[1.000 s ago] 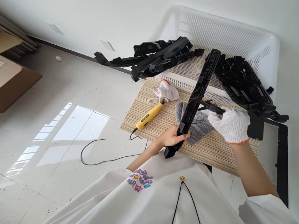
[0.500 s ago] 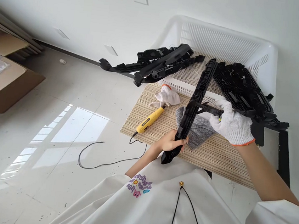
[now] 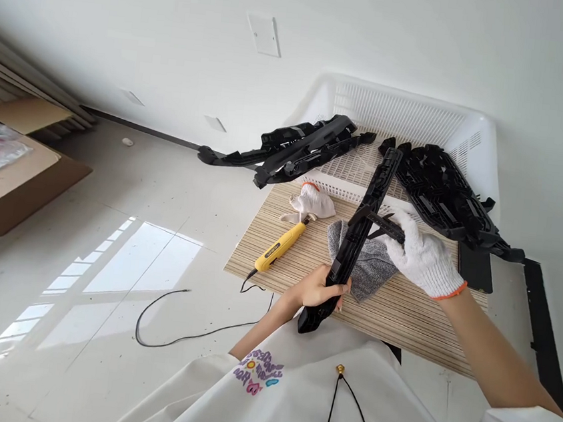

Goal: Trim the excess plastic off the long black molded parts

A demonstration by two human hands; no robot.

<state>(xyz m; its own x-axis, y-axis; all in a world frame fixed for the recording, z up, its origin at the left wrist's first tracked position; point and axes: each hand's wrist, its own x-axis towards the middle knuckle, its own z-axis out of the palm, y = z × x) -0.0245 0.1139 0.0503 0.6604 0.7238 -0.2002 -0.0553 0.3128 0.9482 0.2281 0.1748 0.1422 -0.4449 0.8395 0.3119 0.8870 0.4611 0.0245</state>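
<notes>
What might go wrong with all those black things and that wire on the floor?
The bare left hand holds the long black part near its lower end, so it might swing if the dark tool in the right hand pushes it. The black parts on the left side of the basket stick out past its rim, so a bump might knock them down. Someone might trip on the cord looping over the floor.

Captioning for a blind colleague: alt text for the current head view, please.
A bare left hand holds a long black part; the gloved right hand holds a dark caliper-like tool up to it. Beyond, black pieces overhang a white basket.
</notes>
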